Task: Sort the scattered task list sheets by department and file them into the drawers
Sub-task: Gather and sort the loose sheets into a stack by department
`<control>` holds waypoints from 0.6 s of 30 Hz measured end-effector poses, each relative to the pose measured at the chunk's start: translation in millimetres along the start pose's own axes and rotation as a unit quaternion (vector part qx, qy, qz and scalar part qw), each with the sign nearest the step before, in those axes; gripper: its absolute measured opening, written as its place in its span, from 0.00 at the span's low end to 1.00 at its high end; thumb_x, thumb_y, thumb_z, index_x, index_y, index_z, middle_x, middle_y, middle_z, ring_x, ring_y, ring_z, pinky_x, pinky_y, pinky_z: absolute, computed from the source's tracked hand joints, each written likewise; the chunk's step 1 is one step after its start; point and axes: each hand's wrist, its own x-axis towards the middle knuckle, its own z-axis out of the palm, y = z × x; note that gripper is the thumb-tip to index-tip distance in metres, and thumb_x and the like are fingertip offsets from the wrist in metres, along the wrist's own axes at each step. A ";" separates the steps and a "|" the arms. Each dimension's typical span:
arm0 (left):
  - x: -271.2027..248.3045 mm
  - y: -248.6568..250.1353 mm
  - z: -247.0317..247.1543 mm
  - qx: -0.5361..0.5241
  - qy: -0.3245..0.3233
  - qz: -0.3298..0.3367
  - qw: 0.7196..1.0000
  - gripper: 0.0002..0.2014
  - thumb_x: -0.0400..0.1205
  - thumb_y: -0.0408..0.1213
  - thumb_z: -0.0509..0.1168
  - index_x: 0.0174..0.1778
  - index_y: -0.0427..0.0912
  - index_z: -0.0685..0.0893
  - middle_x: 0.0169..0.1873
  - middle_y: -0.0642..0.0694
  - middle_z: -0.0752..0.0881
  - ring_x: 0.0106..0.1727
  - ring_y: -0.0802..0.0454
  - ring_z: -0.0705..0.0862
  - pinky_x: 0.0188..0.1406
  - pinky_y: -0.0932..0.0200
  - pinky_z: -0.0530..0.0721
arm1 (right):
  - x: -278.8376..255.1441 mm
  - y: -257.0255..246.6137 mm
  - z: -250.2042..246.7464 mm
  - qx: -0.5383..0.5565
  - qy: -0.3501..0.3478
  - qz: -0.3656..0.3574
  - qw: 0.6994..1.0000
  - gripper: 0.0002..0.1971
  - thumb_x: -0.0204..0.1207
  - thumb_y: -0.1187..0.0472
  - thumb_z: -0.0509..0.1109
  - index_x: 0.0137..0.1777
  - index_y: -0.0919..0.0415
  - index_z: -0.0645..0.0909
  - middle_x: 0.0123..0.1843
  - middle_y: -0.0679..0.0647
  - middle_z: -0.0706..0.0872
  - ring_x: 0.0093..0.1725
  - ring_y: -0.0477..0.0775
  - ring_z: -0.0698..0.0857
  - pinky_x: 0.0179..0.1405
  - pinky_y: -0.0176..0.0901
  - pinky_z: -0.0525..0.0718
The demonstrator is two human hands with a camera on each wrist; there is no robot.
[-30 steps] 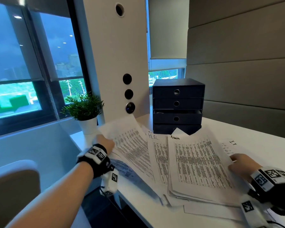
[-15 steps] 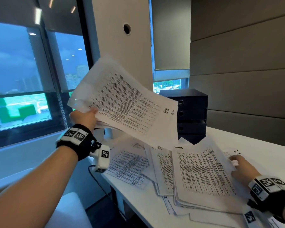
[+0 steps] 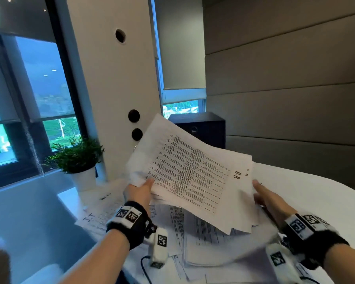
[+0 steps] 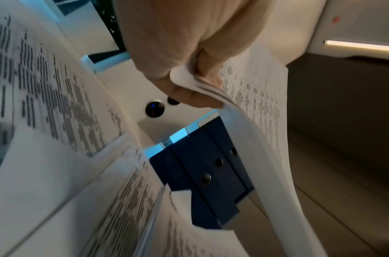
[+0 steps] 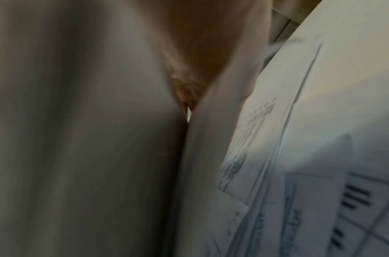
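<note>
Early in sorting: H.R. stack (image 3: pixel 193 173) raised over the counter (image 3: pixel 316 193), pinched by left hand (image 3: pixel 139 191) fingers, right hand (image 3: pixel 268 201) fingers straight at its edge; drawers (image 3: pixel 201 128) at 12 o'clock unfilled, loose sheets (image 3: pixel 203 238) remaining beneath.

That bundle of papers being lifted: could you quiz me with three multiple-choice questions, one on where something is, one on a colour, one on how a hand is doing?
1. Where is the potted plant?
A. on top of the drawers
B. left of the white column, by the window
C. on the floor

2. What colour is the drawer unit?
A. dark
B. white
C. red

3. How does the left hand meet the bundle of papers?
A. hovers clear of it
B. lies flat on top
C. grips its edge

Answers: 1 B, the plant stands at the column's left; 2 A, its front is dark navy; 3 C, thumb and fingers pinch the sheets in the left wrist view.
</note>
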 end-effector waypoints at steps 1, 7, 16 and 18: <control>-3.6 -6.0 5.0 0.009 -0.019 -0.002 1.000 0.09 0.76 0.33 0.74 0.39 0.37 0.79 0.40 0.40 0.86 0.37 0.49 0.83 0.48 0.56 0.80 | 3.1 0.4 -0.8 0.014 0.000 0.001 1.000 0.19 0.81 0.44 0.62 0.55 0.59 0.84 0.52 0.59 0.89 0.48 0.61 0.88 0.33 0.46 0.86; -6.0 -14.4 13.5 0.069 -0.113 0.021 0.991 0.12 0.71 0.39 0.78 0.43 0.38 0.84 0.43 0.39 0.90 0.42 0.44 0.88 0.46 0.49 0.87 | 21.5 15.0 -8.2 -0.173 0.076 0.012 0.982 0.10 0.71 0.61 0.77 0.47 0.67 0.84 0.37 0.59 0.87 0.36 0.60 0.87 0.24 0.43 0.84; 9.4 0.3 -10.3 0.156 -0.151 0.055 0.975 0.11 0.71 0.39 0.78 0.45 0.41 0.87 0.45 0.41 0.91 0.48 0.41 0.89 0.56 0.41 0.85 | 27.5 23.2 -4.0 -0.193 0.079 -0.001 0.978 0.03 0.73 0.65 0.75 0.40 0.65 0.87 0.38 0.55 0.88 0.35 0.52 0.85 0.30 0.38 0.80; 13.2 -5.5 -13.0 0.180 -0.152 0.054 0.970 0.17 0.66 0.39 0.81 0.47 0.39 0.86 0.43 0.41 0.91 0.46 0.40 0.89 0.54 0.40 0.86 | 30.5 24.9 -3.5 -0.187 0.078 0.008 0.979 0.07 0.71 0.63 0.77 0.37 0.67 0.87 0.38 0.59 0.89 0.36 0.55 0.86 0.36 0.43 0.84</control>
